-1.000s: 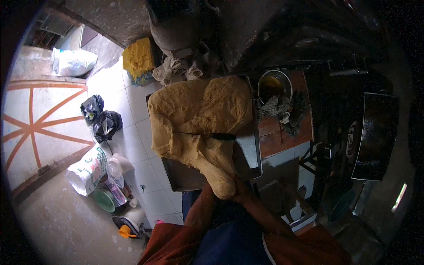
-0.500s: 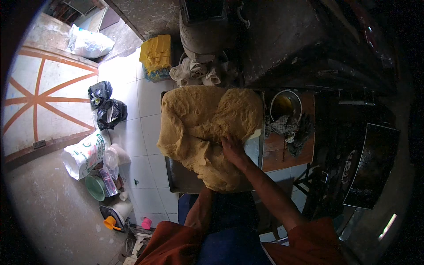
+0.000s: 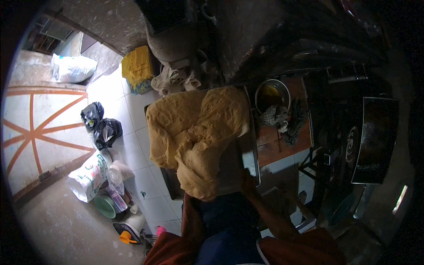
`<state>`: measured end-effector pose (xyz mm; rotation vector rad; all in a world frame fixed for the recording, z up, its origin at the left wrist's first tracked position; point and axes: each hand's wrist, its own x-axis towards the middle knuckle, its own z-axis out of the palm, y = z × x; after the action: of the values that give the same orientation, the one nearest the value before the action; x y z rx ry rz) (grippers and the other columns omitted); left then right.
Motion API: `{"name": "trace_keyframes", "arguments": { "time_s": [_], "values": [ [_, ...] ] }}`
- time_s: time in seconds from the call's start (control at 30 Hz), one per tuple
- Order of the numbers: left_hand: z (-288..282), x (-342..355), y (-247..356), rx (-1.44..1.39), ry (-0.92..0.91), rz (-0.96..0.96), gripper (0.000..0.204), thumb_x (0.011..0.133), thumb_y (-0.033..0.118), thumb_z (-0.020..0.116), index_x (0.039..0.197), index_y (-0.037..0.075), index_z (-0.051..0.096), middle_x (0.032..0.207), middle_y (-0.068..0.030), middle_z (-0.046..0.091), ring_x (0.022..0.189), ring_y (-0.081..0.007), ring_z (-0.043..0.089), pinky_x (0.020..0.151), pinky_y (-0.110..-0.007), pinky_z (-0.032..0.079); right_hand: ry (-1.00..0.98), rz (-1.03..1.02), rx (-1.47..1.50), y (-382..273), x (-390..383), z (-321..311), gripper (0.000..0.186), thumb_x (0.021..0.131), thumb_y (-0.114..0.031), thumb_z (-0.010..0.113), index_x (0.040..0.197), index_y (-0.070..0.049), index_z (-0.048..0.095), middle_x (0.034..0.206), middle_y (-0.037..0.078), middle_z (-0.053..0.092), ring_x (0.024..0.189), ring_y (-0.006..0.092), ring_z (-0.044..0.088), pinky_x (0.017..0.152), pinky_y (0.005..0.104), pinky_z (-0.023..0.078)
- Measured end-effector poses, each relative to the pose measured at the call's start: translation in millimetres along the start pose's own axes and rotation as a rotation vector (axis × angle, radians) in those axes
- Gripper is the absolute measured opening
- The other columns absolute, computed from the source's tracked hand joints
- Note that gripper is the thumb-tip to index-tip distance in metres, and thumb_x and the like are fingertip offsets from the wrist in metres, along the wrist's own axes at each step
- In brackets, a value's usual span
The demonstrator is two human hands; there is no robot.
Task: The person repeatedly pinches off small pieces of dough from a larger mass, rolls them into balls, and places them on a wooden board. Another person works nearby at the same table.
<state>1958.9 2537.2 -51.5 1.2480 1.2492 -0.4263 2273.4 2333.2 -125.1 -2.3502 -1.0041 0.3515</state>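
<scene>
A big mass of tan dough lies in a rectangular metal tray in front of me. A thick tongue of it hangs toward me over the tray's near edge. My left forearm runs up to the underside of that tongue, and the dough hides my left hand. My right hand is at the tray's near right part, apart from the dough. Shadow covers its fingers, so I cannot tell whether they touch the rim.
A metal bowl with yellowish contents and crumpled cloths sit on a brown table to the right. A yellow block stands beyond the tray's left corner. Black plastic bags, a white sack and a green basin lie on the left.
My right hand has drawn back from the middle of the dough to the tray's near right side. The near tongue of dough looks narrower and reaches closer to me. The view has turned slightly.
</scene>
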Motion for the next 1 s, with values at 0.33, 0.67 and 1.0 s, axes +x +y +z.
{"name": "trace_keyframes", "arguments": {
  "time_s": [0.33,0.67,1.0],
  "values": [
    [-37.3,-28.4,29.6,0.118,0.059,-0.001,0.034,0.093,0.016,0.061,0.125,0.006,0.061,0.120,-0.0110,0.064,0.119,-0.0239,0.058,0.101,-0.037,0.048,-0.387,0.237,0.528,-100.8,31.8,115.8,0.040,0.108,-0.029,0.042,0.121,0.007,0.055,0.092,0.032,0.063,0.085,0.0461,0.065,0.077,0.0545,0.050],
    [-50.7,-57.7,70.4,0.270,0.054,0.051,0.036,0.091,0.014,0.062,0.126,0.007,0.061,0.121,-0.0117,0.063,0.120,-0.0247,0.058,0.103,-0.039,0.047,-0.231,0.241,0.648,-121.2,98.5,102.5,0.035,0.107,-0.030,0.043,0.118,0.001,0.054,0.092,0.028,0.065,0.083,0.0495,0.063,0.071,0.0543,0.051],
    [-44.5,-112.0,77.3,0.324,0.149,0.090,0.037,0.089,0.012,0.062,0.126,0.008,0.060,0.122,-0.0123,0.063,0.122,-0.0255,0.057,0.104,-0.041,0.046,-0.590,0.124,0.500,-116.5,-26.5,88.9,0.044,0.108,-0.043,0.037,0.107,-0.003,0.057,0.073,0.022,0.062,0.069,0.0445,0.063,0.063,0.0529,0.049]
  ]
}}
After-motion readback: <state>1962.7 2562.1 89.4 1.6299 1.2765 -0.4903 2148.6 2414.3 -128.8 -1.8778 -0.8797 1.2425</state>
